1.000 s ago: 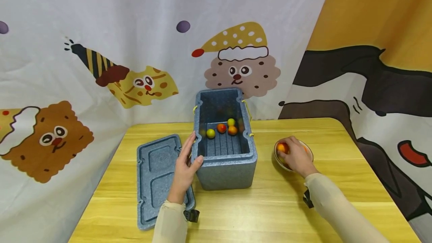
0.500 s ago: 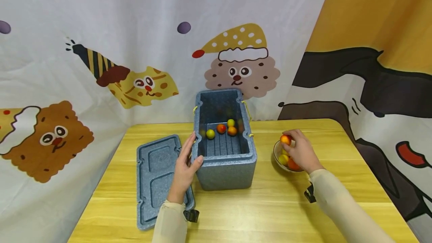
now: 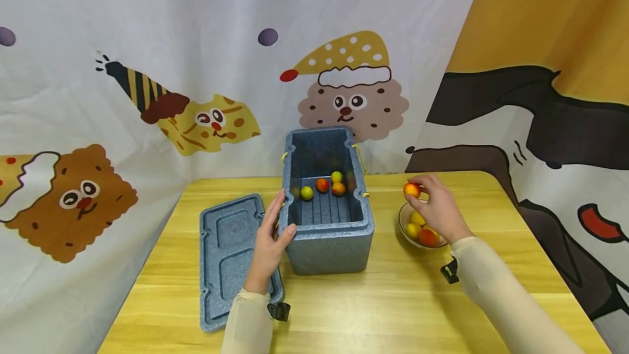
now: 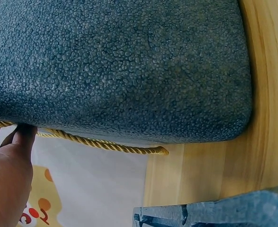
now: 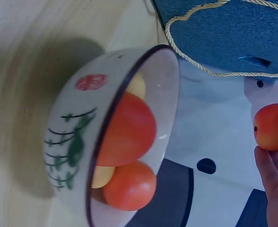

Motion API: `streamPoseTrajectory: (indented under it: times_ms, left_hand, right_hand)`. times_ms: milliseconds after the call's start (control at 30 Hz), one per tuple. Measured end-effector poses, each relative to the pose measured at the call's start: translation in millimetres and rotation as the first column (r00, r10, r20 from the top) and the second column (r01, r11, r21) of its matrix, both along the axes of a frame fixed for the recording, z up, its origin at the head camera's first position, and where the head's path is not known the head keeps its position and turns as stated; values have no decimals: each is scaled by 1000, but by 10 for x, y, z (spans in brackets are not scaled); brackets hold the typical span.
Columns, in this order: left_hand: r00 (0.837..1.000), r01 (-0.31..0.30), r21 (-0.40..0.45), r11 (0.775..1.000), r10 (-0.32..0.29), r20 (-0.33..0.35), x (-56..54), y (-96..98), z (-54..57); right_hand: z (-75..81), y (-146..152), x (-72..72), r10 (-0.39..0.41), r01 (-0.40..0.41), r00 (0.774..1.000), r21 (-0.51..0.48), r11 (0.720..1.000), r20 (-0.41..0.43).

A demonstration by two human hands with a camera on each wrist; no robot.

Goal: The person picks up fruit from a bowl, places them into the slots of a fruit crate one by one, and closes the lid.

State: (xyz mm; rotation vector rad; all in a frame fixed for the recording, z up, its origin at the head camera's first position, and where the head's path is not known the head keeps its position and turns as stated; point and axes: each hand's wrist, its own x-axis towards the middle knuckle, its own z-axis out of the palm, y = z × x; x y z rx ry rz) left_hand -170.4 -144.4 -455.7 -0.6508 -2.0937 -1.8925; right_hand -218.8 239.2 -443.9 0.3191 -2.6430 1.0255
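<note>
In the head view, my right hand [image 3: 441, 207] pinches an orange-red round fruit [image 3: 411, 190] above the bowl's far rim. The right wrist view shows this fruit [image 5: 270, 126] with a small dark spot. Below stands a white bowl [image 5: 77, 127] with a dark rim and painted pattern, holding several yellow and orange-red fruits. My left hand [image 3: 267, 245] rests against the left side of a grey-blue foam box [image 3: 329, 253], its thumb at the near corner. Inside the uncovered box lie several yellow-green and orange-red fruits. The left wrist view shows my fingers by the box's yellow rope [image 4: 105, 145].
The box's lid [image 3: 231, 266] lies on the wooden table [image 3: 344, 316] to the left, partly under my left forearm. A cartoon-printed curtain [image 3: 221, 42] hangs behind the table. Yellow cord [image 3: 360, 158] loops along the box's right side.
My right hand has lifted the orange-red fruit up out of the bowl, uncovering the fruits beneath. My left hand stays at the box.
</note>
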Motion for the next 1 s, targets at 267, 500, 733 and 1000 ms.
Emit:
streamPoseTrajectory:
  times_ms: [267, 500, 733, 1000]
  left_hand:
    - [1000, 5, -9, 1000, -5, 2, 63, 30, 123]
    - [1000, 2, -9, 1000, -2, 27, 67, 26, 149]
    - [1000, 5, -13, 1000, -5, 28, 72, 32, 162]
    - [1000, 14, -4, 1000, -14, 25, 81, 42, 170]
  right_hand:
    - [181, -78, -1, 36, -38, 997, -30, 999, -64]
    - [402, -197, 3, 66, -74, 993, -88, 993, -93]
    - [569, -365, 27, 108, -122, 985, -103, 987, -138]
    - [647, -525, -53, 141, -161, 976, -120, 980, -166]
